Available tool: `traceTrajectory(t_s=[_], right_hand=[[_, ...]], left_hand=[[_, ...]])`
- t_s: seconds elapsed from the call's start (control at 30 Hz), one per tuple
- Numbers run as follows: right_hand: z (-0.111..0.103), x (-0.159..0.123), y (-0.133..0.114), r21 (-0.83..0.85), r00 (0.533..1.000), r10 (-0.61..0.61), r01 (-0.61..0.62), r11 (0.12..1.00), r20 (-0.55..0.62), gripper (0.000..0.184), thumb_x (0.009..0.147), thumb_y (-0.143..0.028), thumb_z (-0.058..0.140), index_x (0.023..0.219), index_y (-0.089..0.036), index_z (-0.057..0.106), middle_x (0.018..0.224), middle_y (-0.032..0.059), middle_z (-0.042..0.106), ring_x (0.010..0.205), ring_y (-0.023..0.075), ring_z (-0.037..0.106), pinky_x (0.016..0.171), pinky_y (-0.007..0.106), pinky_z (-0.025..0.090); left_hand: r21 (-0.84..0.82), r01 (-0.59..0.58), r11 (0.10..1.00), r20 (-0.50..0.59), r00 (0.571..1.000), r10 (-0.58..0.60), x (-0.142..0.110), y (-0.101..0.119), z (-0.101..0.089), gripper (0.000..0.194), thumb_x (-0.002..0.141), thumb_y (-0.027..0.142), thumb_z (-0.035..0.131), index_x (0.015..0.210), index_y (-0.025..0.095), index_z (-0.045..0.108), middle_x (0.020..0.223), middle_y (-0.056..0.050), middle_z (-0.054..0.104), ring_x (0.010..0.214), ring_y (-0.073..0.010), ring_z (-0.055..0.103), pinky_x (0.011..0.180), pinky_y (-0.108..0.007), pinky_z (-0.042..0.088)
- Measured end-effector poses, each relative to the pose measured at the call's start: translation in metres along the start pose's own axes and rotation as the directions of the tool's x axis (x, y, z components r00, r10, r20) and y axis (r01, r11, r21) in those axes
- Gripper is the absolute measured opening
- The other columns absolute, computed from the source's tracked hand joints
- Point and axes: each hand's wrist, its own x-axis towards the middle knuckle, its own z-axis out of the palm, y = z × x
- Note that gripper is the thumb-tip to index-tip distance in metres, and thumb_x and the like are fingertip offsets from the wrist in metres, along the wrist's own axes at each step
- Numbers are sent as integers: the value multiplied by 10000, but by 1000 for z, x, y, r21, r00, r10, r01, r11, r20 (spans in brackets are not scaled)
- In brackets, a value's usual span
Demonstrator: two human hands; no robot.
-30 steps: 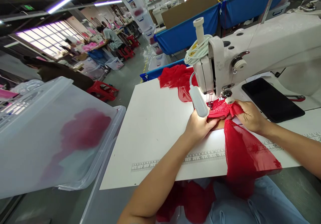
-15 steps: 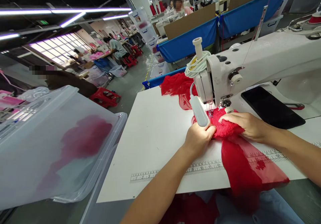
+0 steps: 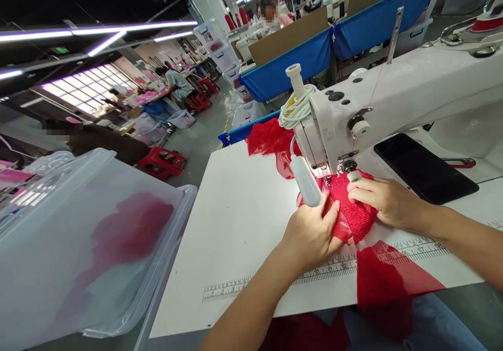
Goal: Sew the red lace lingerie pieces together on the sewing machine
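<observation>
Red lace fabric (image 3: 356, 216) lies under the needle area of a white sewing machine (image 3: 396, 94). My left hand (image 3: 312, 230) grips its left edge, thumb on top, just below a grey lamp head (image 3: 305, 181) that covers some of the fingertips. On the other side, my right hand (image 3: 379, 199) pinches the fabric with curled fingers, close to the machine's tension knob. A sheer red piece (image 3: 387, 275) trails from the work over the table's front edge. More red sheer fabric (image 3: 265, 137) is bunched behind the needle.
A black phone (image 3: 426, 167) lies right of my right hand, with a red-handled metal tool (image 3: 459, 162) beyond it. The white table (image 3: 223, 225) has a printed ruler. At left stands a translucent bin (image 3: 90, 246) containing red fabric. Other people sit at tables farther back.
The lace has been spread flatter, showing more of it between my hands. My left hand has shifted down slightly, and the trailing red piece has moved toward the table's front.
</observation>
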Motion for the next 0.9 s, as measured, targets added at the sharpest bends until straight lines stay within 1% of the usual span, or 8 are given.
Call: traceTrajectory(t_s=[0.07,0.17,0.27,0.33,0.43,0.5,0.73,0.9], right_hand=[[0,1,0,-30,1000,-9,9,1000,-4,314,734,42,388,762,-215,565,797,25,625,646,155,511,560,276,375],[0,2,0,-79,999,-26,24,997,-31,270,809,2,395,708,-214,520,714,14,578,599,149,464,530,273,338],[0,1,0,-113,997,-26,17,993,-74,271,838,-17,385,707,-214,517,692,11,568,594,149,454,525,273,317],[1,-1,2,-117,994,-11,-2,993,-111,282,838,-16,362,724,-213,528,705,16,574,594,150,451,537,278,316],[4,-4,5,-96,988,19,-34,995,-154,276,871,-61,356,755,-215,554,727,24,582,606,156,464,561,286,328],[6,-5,6,-80,987,46,-59,995,-152,260,877,-88,378,767,-218,573,737,26,594,623,160,488,576,287,341],[1,-2,3,-97,989,105,-115,989,-104,267,809,-42,402,757,-217,597,797,36,656,643,158,533,557,278,344],[-3,0,0,-147,990,84,-101,984,-117,287,787,-24,375,714,-206,585,786,40,665,581,145,499,516,270,329]], left_hand=[[9,-6,1000,14,1000,6,-1,0,-5,511,906,382,468,1253,46,634,1224,-237,629,866,-282,603,727,-419,543],[14,15,1000,28,999,-15,0,0,-9,499,870,353,484,1243,71,661,1080,-191,686,811,-280,584,674,-404,526],[21,29,999,12,999,-30,0,2,-11,473,864,349,503,1225,101,681,1028,-162,704,791,-271,582,647,-390,507],[21,25,999,-8,1000,-25,-1,2,-12,488,912,419,489,1230,103,681,1034,-163,709,822,-273,598,655,-386,503],[23,20,1000,-5,1000,-20,-3,2,-11,649,967,611,387,1261,103,664,1049,-181,712,884,-283,619,656,-378,497],[30,25,999,7,1000,-25,-4,2,-9,735,965,679,313,1288,111,650,1092,-192,709,921,-287,626,668,-377,498],[34,16,999,-51,999,-14,-5,2,1,864,951,713,142,1276,106,664,1224,-215,675,1026,-298,635,793,-404,532],[67,12,998,-41,999,-10,-5,1,3,822,957,702,189,1305,117,651,1254,-221,660,1050,-313,638,816,-423,543]])
